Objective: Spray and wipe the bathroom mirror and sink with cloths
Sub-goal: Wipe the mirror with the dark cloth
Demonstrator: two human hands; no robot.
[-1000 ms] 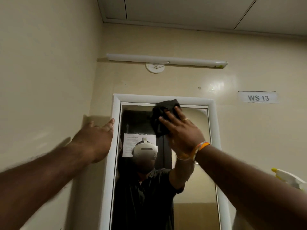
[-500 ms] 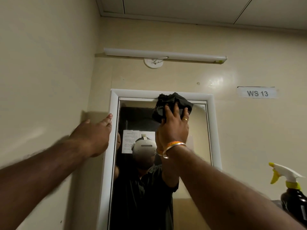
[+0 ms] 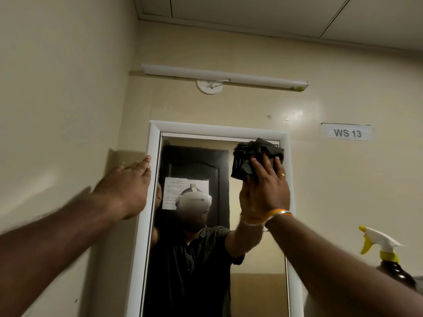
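The right hand (image 3: 265, 191) is pressing a black cloth (image 3: 254, 159) with straight fingers against the mirror (image 3: 256, 282); the left hand (image 3: 128, 186), fingers extended, is resting on its white frame (image 3: 142, 248).

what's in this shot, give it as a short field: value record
right hand: presses black cloth on mirror, upper right corner
left hand: fingers straight, resting on the mirror's white frame, left side
spray bottle: lower right, upright, untouched
wall sign: reads WS 13
tube light: above mirror
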